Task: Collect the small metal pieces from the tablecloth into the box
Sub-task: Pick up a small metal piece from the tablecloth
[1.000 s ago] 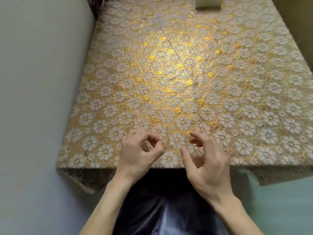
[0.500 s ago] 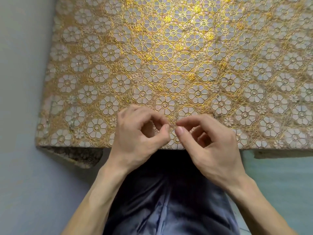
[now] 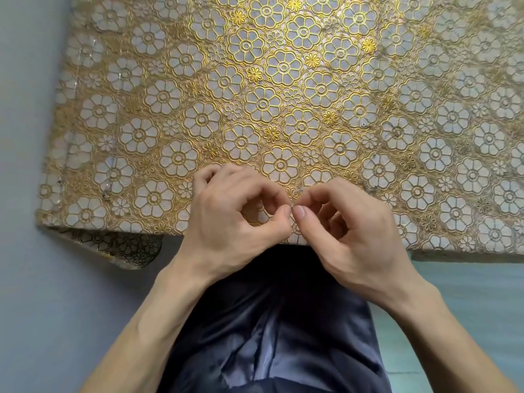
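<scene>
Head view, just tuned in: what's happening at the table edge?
A person works bare-handed at the near edge of the gold flowered tablecloth. The left hand and right hand are curled, thumbs and forefingers meeting over a tiny silvery glint, likely a metal piece; which hand grips it is too small to tell. Other glints lie on the cloth. The box is out of view.

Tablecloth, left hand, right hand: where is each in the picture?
tablecloth (image 3: 283, 66), head view, bare flowered cloth.
left hand (image 3: 226, 222), head view, back of the hand.
right hand (image 3: 365, 236), head view, back of the hand.
</scene>
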Demonstrator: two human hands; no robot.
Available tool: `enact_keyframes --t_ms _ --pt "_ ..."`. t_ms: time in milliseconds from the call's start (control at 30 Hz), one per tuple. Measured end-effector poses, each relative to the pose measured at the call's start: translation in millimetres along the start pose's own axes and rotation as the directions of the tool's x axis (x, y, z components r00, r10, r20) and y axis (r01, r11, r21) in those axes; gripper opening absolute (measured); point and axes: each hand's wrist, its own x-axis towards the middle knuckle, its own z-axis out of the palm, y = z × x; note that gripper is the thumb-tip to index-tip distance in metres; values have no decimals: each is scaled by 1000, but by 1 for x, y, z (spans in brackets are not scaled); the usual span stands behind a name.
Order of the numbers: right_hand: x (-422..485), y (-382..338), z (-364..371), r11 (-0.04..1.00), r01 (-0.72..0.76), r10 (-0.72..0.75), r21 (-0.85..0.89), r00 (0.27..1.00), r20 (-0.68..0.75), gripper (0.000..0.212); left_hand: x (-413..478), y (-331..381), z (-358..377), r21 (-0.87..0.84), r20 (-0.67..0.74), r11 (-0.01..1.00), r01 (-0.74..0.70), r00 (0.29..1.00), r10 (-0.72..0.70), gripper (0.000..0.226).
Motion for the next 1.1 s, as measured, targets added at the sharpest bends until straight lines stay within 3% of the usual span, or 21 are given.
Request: enact_keyframes --t_ms 533,733,933,1100 --pt "2 -1 -4 997 21 -16 -76 998 59 10 -3 2 0 -32 21 998 -48 999 49 7" --pt "1 -7 -2 990 -102 99 93 994 38 10 -4 7 6 -81 -38 996 -21 999 18 6" --pt "-1 -7 -1 868 -347 319 356 938 136 17 -10 8 13 33 -120 997 -76 990 80 6" --pt "-2 -8 -2 943 -237 238 233 971 23 6 -7 7 10 -71 -53 997 -11 999 7 8"
